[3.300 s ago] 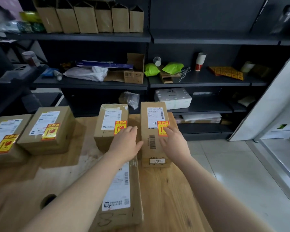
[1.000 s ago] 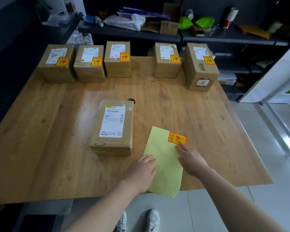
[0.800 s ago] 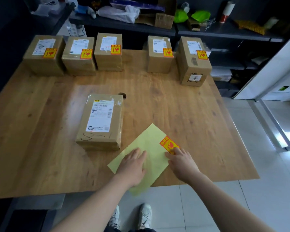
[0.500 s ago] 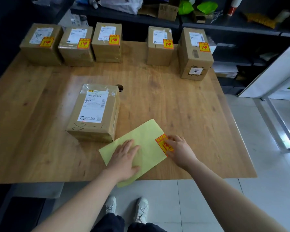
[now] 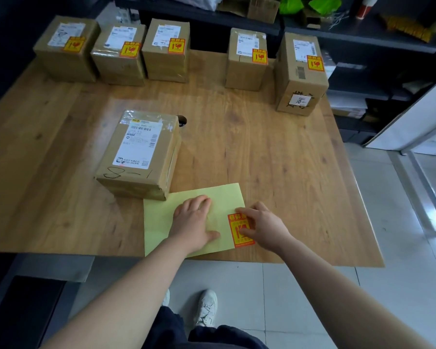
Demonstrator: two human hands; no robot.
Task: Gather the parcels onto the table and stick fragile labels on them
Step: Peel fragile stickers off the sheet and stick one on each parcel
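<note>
The left hand (image 5: pixel 194 226) is pressing flat on a yellow backing sheet (image 5: pixel 159 222) at the desk's (image 5: pixel 262 147) six o'clock edge; the right hand (image 5: pixel 262 227) is pinching a fragile label (image 5: pixel 237 233) at the sheet's three o'clock side. An unlabelled parcel (image 5: pixel 139 152) is sitting at its eleven o'clock, five labelled parcels (image 5: pixel 166 49) lining twelve o'clock.

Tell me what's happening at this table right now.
A person is labelling parcels. Their left hand presses flat on a yellow backing sheet at the table's near edge, while the right hand pinches the one fragile label on it, apparently peeling it. Five parcels along the far edge already carry fragile labels; the nearer parcel beside the sheet has only its shipping label.
</note>
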